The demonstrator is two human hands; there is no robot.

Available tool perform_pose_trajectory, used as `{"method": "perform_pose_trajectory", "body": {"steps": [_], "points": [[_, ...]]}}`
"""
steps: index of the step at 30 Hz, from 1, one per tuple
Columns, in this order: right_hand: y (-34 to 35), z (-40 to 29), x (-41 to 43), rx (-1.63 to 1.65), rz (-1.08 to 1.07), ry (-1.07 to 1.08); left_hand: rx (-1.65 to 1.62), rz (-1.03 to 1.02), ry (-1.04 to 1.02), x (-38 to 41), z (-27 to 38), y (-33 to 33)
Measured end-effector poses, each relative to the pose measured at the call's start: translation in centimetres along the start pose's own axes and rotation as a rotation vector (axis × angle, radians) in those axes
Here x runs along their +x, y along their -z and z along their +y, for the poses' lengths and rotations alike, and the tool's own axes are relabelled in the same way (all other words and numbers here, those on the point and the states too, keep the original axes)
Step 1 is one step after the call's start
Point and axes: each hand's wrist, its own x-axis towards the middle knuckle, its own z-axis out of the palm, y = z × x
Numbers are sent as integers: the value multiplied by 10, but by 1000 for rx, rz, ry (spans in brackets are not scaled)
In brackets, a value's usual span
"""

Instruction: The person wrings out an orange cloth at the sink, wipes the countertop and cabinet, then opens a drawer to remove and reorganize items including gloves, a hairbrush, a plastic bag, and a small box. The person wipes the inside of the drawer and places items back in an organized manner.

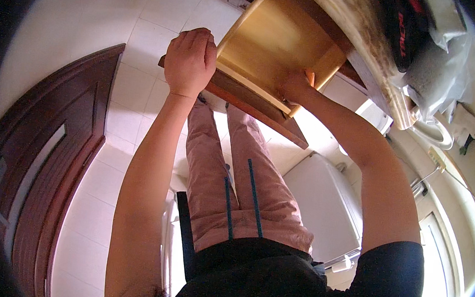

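Note:
A wooden drawer (280, 30) with a pale inside and a dark brown front panel (257, 104) is pulled out in front of me. My left hand (191, 61) is closed over the left end of that front panel, its fingers curled out of sight. Inside the drawer, at the near right corner, is my right hand (295, 88). It is blurred and shaded, so its fingers and anything in them are hard to make out. A small orange patch (310, 77) shows beside it against the drawer's right wall; I cannot tell what it is.
Above the drawer runs a countertop edge (371, 37), with clear plastic bags (440, 76) and a black item with red writing (403, 40) on it. A white appliance (321, 201) stands at my right. At left is a dark wooden door (66, 147). Pale tiles (133, 86) cover the floor.

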Motion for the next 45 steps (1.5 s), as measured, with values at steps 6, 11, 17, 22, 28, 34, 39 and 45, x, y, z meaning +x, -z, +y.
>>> {"method": "perform_pose_trajectory", "body": {"steps": [6, 11, 17, 22, 28, 34, 39, 45], "points": [[-14, 6, 23, 119, -265, 33, 55, -47, 43, 1, -1, 1], [1, 20, -15, 568, -519, 95, 30, -7, 30, -1, -2, 0], [-37, 37, -137, 1039, -765, -18, 107, -97, 82, 2, -1, 10], [-41, 33, -201, 387, -562, -257, 68, -79, 77, 5, 6, 10], [33, 48, -112, 279, 636, -120, 107, -53, 53, 4, 2, 6], [-48, 47, 1, 165, 492, -108, 99, -50, 41, 5, 7, 3], [-57, 19, 34, 93, 227, -84, 83, -37, 39, 3, 6, 1], [-25, 2, 25, 475, 299, 91, 110, -68, 58, -1, -3, 1]]}}
